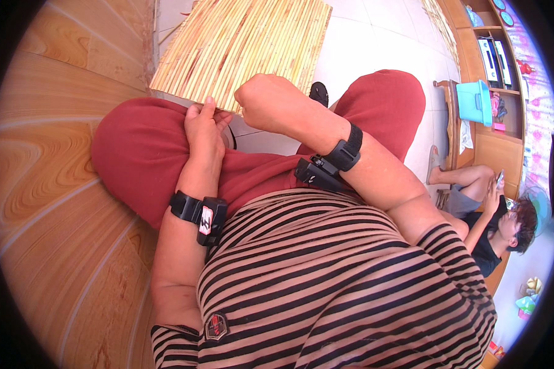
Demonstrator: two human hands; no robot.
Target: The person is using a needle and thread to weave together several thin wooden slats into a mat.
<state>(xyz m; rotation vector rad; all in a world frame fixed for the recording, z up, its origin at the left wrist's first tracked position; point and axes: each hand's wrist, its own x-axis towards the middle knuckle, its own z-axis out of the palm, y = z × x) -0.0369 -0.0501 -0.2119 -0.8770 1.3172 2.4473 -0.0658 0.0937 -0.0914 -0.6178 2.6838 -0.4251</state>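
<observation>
Pinches the mat (pixel 252 49) by its near edge in the left grip (pixel 204 128), the nearer one; curls the right grip (pixel 266 101) into a fist farther right, cannot tell whether clamped on that edge. Stretches ahead of both, above the floor (pixel 372 49), slatted away and slightly rightward. Looks flat, pale yellow, streaked reddish brown.

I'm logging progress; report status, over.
Left bare hand at near edge of flat yellow mat of thin stalks, grip unclear. Right hand fisted, grip hidden. Fist covers part of edge.
</observation>
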